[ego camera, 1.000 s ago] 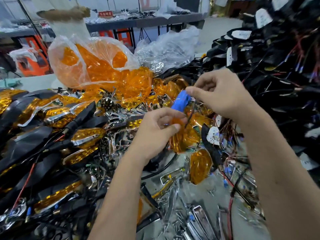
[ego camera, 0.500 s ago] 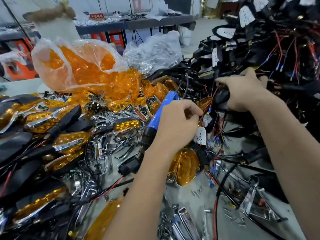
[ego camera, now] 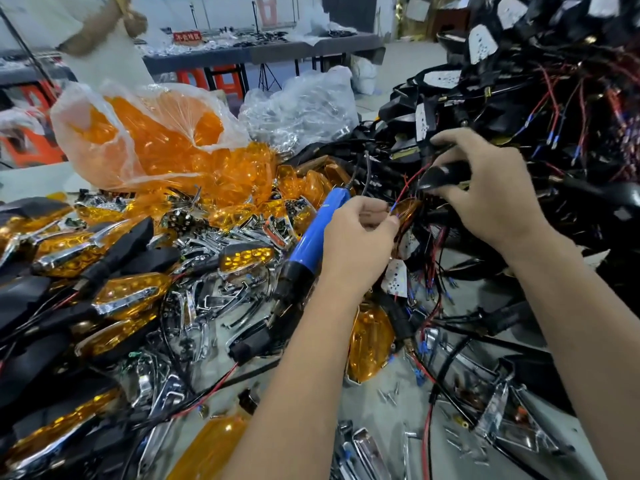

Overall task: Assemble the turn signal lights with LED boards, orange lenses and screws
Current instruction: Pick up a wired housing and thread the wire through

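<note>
Fetching next unit: right hand (ego camera: 491, 199) gripping glossy black plastic housing (ego camera: 441, 175) from wired pile, left hand (ego camera: 353, 244) clutching blue cylindrical electric screwdriver (ego camera: 313, 233) and pinching thin red wire (ego camera: 403, 194); next, probably untangle and seat LED board.

Head view, downward, close over bench (ego camera: 408, 393)

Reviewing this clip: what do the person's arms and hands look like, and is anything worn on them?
Both forearms are bare as far as the frame shows: no sleeves in view. The left hand and the right hand wear no gloves. No watch, wristband or ring can be seen on either, and no markings show on the arms. Anything above the forearms is out of frame.
</note>
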`<action>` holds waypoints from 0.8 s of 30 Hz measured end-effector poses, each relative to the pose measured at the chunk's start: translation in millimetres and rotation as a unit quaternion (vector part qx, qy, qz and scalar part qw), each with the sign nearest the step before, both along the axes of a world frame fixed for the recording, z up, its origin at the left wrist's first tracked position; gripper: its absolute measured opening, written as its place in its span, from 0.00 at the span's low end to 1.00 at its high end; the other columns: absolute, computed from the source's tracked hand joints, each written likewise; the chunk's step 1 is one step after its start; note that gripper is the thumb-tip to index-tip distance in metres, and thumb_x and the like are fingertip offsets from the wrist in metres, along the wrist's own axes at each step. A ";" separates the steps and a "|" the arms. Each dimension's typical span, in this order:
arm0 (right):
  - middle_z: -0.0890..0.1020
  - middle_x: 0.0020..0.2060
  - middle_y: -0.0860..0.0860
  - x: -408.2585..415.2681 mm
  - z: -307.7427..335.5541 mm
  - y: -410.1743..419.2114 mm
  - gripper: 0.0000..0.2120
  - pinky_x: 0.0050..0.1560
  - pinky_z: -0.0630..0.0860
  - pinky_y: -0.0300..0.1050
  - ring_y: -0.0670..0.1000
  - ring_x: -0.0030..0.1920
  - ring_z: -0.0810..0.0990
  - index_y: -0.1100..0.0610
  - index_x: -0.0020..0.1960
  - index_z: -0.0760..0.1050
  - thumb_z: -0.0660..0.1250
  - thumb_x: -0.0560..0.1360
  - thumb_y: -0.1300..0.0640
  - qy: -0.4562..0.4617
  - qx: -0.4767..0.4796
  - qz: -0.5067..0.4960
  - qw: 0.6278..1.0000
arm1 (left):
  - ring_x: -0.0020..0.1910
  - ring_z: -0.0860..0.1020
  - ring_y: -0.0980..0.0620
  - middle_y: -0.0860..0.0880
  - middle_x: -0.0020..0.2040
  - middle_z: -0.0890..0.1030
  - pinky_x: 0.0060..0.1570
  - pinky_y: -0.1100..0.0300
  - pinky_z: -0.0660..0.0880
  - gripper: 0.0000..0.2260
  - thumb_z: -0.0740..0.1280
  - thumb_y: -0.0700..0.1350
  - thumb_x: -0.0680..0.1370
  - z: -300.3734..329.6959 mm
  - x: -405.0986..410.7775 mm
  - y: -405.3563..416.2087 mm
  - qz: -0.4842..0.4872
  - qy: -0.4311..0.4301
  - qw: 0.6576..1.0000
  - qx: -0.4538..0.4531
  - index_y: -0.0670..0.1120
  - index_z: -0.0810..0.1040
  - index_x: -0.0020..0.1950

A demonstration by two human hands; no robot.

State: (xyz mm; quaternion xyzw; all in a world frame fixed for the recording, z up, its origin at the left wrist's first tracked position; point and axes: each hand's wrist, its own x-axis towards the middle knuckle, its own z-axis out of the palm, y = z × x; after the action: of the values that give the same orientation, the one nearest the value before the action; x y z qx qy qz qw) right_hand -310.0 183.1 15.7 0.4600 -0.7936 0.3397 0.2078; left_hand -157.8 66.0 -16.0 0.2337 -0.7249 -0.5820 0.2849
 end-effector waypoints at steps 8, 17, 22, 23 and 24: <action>0.79 0.31 0.48 86.8 26.9 -57.8 0.11 0.31 0.72 0.41 0.45 0.31 0.75 0.57 0.43 0.83 0.74 0.78 0.49 -0.156 -0.105 0.116 0.975 | 0.40 0.85 0.41 0.42 0.45 0.85 0.42 0.44 0.85 0.07 0.67 0.42 0.83 12.1 24.7 -9.7 -0.018 0.150 0.985 0.084 0.46 0.79 0.60; 0.83 0.39 0.58 133.8 24.1 -113.0 0.08 0.30 0.75 0.43 0.48 0.32 0.76 0.58 0.50 0.85 0.72 0.79 0.53 -0.404 0.059 0.212 0.888 | 0.21 0.75 0.47 0.44 0.29 0.79 0.20 0.61 0.70 0.07 0.62 0.37 0.80 22.4 115.7 -77.9 -0.004 0.036 0.992 0.119 0.42 0.76 0.43; 0.80 0.31 0.50 152.6 1.6 -128.3 0.12 0.25 0.74 0.42 0.51 0.27 0.77 0.51 0.59 0.82 0.68 0.79 0.61 -0.445 0.124 0.280 0.841 | 0.24 0.77 0.46 0.42 0.31 0.80 0.23 0.60 0.72 0.10 0.64 0.43 0.81 3.0 151.3 -93.1 0.049 -0.026 0.985 0.164 0.44 0.78 0.41; 0.79 0.30 0.50 155.3 -2.9 -131.8 0.10 0.24 0.73 0.42 0.51 0.26 0.77 0.51 0.57 0.83 0.68 0.79 0.61 -0.439 0.121 0.288 0.842 | 0.26 0.79 0.46 0.42 0.33 0.82 0.24 0.59 0.74 0.11 0.63 0.43 0.83 -0.8 153.5 -95.5 0.054 -0.023 0.983 0.176 0.43 0.79 0.43; 0.79 0.29 0.50 156.2 -6.5 -134.2 0.08 0.24 0.73 0.42 0.51 0.26 0.76 0.51 0.56 0.83 0.68 0.80 0.60 -0.435 0.115 0.292 0.844 | 0.28 0.81 0.46 0.42 0.36 0.84 0.26 0.58 0.76 0.10 0.63 0.45 0.84 -3.8 153.9 -97.3 0.049 -0.028 0.982 0.179 0.44 0.81 0.47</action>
State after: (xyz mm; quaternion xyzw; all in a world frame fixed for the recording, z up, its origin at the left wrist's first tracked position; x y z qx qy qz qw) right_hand -153.7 48.9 9.2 0.4963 -0.6646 0.4563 -0.3221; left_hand -3.9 -31.3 -19.7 0.3322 -0.6041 -0.6813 0.2461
